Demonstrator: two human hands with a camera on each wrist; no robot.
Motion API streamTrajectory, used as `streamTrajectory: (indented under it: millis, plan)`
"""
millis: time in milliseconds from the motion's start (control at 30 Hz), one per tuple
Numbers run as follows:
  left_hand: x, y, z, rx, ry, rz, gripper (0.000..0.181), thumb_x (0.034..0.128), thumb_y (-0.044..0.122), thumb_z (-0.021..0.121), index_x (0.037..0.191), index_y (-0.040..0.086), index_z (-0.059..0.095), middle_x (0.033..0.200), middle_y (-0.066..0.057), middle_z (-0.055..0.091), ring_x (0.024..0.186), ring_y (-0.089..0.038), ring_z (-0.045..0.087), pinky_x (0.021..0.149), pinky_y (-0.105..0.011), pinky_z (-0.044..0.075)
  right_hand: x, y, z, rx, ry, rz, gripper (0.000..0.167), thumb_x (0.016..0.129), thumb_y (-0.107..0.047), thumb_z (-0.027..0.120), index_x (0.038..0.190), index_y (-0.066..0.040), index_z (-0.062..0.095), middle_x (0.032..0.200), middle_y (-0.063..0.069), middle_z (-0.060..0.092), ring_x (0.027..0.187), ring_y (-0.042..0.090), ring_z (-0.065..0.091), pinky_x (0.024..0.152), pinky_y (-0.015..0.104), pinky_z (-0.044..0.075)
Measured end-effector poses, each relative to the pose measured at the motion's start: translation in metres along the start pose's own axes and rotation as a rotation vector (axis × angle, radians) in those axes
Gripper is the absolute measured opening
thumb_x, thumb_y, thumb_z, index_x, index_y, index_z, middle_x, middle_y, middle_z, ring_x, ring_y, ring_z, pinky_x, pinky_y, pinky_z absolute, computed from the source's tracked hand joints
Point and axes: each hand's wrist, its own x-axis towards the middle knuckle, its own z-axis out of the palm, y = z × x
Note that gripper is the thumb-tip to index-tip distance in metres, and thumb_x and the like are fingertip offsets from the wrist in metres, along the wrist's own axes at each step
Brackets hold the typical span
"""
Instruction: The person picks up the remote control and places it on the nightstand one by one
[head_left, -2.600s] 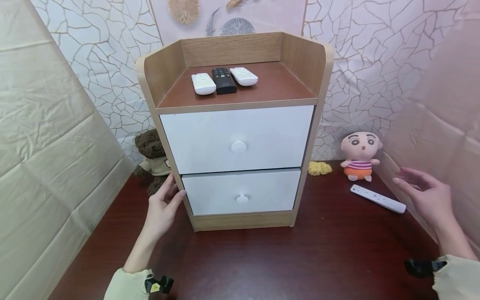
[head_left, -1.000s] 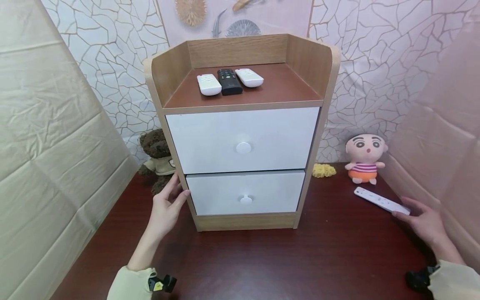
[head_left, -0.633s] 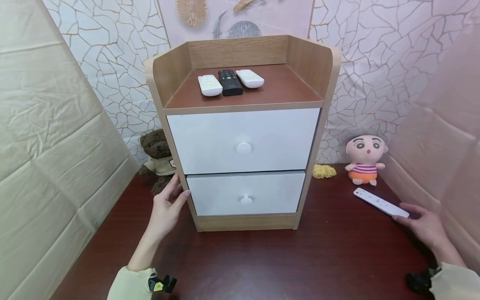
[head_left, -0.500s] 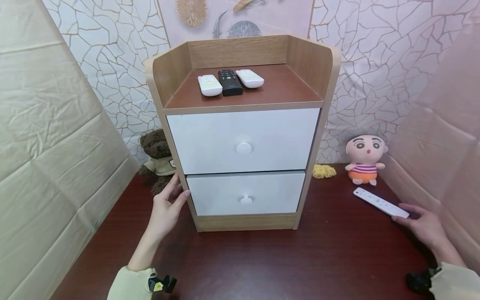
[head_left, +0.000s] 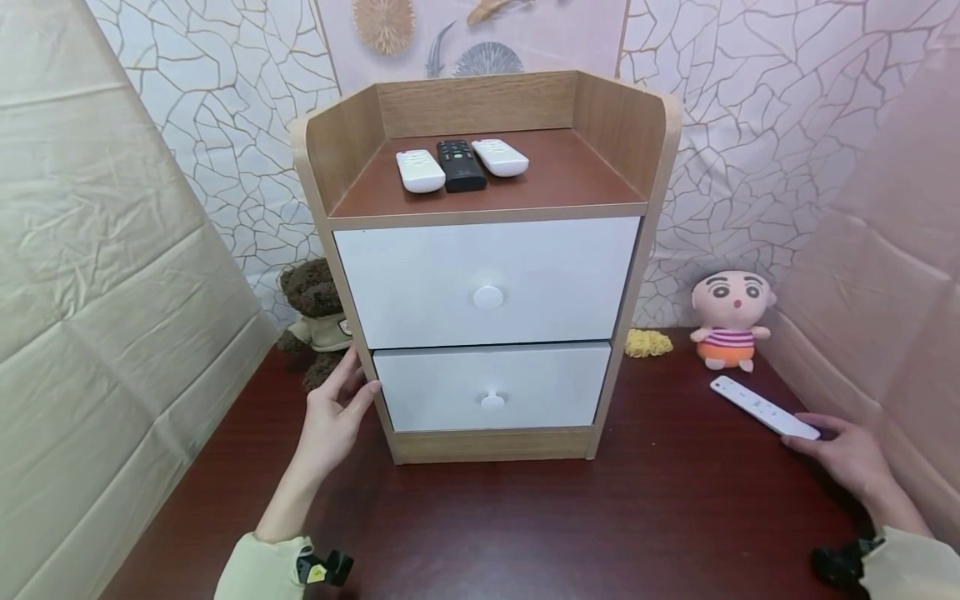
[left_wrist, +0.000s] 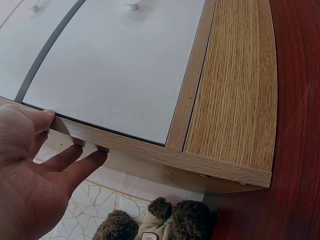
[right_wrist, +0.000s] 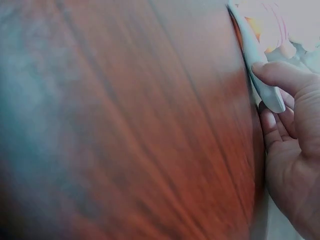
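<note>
A white two-drawer cabinet [head_left: 487, 250] with wood-grain sides stands mid-table in the head view, both drawers closed. My left hand [head_left: 330, 421] holds its left side low down. In the left wrist view, that hand's thumb lies on the front edge and the fingers touch the outer side. At the right, my right hand [head_left: 855, 458] pinches the near end of a long white remote control [head_left: 757, 404]. The right wrist view shows the thumb on top of the remote [right_wrist: 255, 55] and fingers beneath its near end. Whether the far end touches the table cannot be told.
Two white remotes [head_left: 420, 171] [head_left: 500, 157] flank a black remote [head_left: 461, 165] on the cabinet top. A plush doll [head_left: 727, 321] sits behind the long remote, near a yellow bundle [head_left: 648, 342]. A brown teddy bear [head_left: 309, 292] is behind the cabinet's left side. Fabric panels enclose both sides.
My right hand has come down from above the table and taken hold of the long remote's near end. The remote has turned slightly. My left hand has stayed on the cabinet.
</note>
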Motion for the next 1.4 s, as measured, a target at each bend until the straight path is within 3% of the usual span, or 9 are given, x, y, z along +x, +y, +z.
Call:
streamTrajectory:
  millis: [167, 233, 333, 433, 567, 667, 867, 1100, 1400]
  plan:
    - [0.000, 0.000, 0.000, -0.004, 0.001, -0.006, 0.065, 0.0995, -0.004, 0.064, 0.158, -0.001, 0.034, 0.148, -0.024, 0.051, 0.129, -0.038, 0.055, 0.090, -0.014, 0.049, -0.004, 0.001, -0.002, 0.027, 0.008, 0.046, 0.054, 0.086, -0.032, 0.085, 0.116, 0.010, 0.071, 0.089, 0.000, 0.073, 0.074, -0.015, 0.042, 0.064, 0.020, 0.037]
    - [-0.001, 0.000, 0.000, -0.002, 0.000, -0.009, 0.065, 0.0996, -0.003, 0.064, 0.158, -0.001, 0.034, 0.147, -0.024, 0.051, 0.129, -0.038, 0.055, 0.090, -0.013, 0.049, -0.006, 0.001, -0.003, 0.033, 0.009, 0.066, 0.052, 0.086, -0.035, 0.085, 0.114, 0.007, 0.073, 0.089, -0.003, 0.072, 0.075, -0.016, 0.042, 0.064, 0.020, 0.037]
    - [-0.001, 0.000, 0.000, 0.000, 0.001, -0.010, 0.065, 0.0995, -0.003, 0.064, 0.158, -0.001, 0.034, 0.146, -0.025, 0.052, 0.128, -0.038, 0.055, 0.090, -0.013, 0.049, -0.008, 0.000, -0.003, 0.027, 0.009, 0.091, 0.053, 0.086, -0.038, 0.084, 0.114, 0.006, 0.074, 0.098, 0.011, 0.075, 0.077, -0.016, 0.040, 0.064, 0.019, 0.037]
    - [-0.001, 0.001, 0.000, 0.001, -0.001, -0.011, 0.065, 0.0996, -0.003, 0.064, 0.158, -0.002, 0.034, 0.147, -0.025, 0.051, 0.129, -0.038, 0.054, 0.090, -0.013, 0.049, -0.009, 0.000, -0.003, 0.037, 0.014, 0.104, 0.053, 0.086, -0.040, 0.084, 0.114, 0.004, 0.075, 0.099, 0.010, 0.075, 0.078, -0.016, 0.041, 0.064, 0.018, 0.037]
    - [0.000, 0.001, 0.000, 0.002, -0.001, -0.008, 0.065, 0.0994, -0.004, 0.064, 0.157, -0.003, 0.034, 0.147, -0.026, 0.050, 0.128, -0.039, 0.054, 0.091, -0.014, 0.049, -0.013, -0.003, -0.005, 0.089, 0.025, 0.106, 0.033, 0.084, -0.040, 0.086, 0.104, -0.013, 0.083, 0.087, -0.024, 0.064, 0.077, -0.014, 0.043, 0.064, 0.018, 0.037]
    - [0.000, 0.000, 0.000, 0.002, 0.002, -0.004, 0.065, 0.0991, -0.004, 0.064, 0.157, -0.003, 0.034, 0.146, -0.027, 0.052, 0.128, -0.040, 0.055, 0.091, -0.014, 0.049, -0.017, -0.008, -0.006, 0.133, 0.041, 0.114, 0.014, 0.084, -0.039, 0.086, 0.094, -0.030, 0.083, 0.080, -0.035, 0.059, 0.076, -0.011, 0.045, 0.063, 0.018, 0.038]
    - [0.000, 0.000, 0.000, 0.005, 0.003, -0.013, 0.066, 0.0990, -0.004, 0.064, 0.157, -0.004, 0.034, 0.147, -0.026, 0.050, 0.128, -0.039, 0.054, 0.091, -0.013, 0.048, -0.023, -0.020, -0.010, 0.202, 0.072, 0.126, 0.016, 0.083, -0.036, 0.088, 0.089, -0.047, 0.077, 0.076, -0.037, 0.060, 0.077, -0.010, 0.046, 0.063, 0.017, 0.038]
    - [0.000, 0.000, 0.000, -0.005, 0.001, -0.012, 0.066, 0.0988, -0.005, 0.064, 0.157, -0.005, 0.033, 0.149, -0.026, 0.048, 0.130, -0.040, 0.053, 0.091, -0.014, 0.048, -0.037, -0.041, -0.016, 0.266, 0.135, 0.127, 0.022, 0.082, -0.031, 0.089, 0.103, -0.036, 0.083, 0.080, -0.043, 0.057, 0.084, -0.015, 0.044, 0.065, 0.013, 0.034]
    - [0.000, 0.000, 0.000, -0.009, 0.002, -0.012, 0.065, 0.0993, -0.004, 0.064, 0.157, -0.004, 0.033, 0.146, -0.026, 0.051, 0.128, -0.040, 0.054, 0.091, -0.014, 0.049, -0.051, -0.088, -0.037, 0.435, 0.230, 0.130, 0.033, 0.082, -0.014, 0.088, 0.095, -0.044, 0.081, 0.071, -0.031, 0.066, 0.070, -0.011, 0.051, 0.056, 0.011, 0.038]
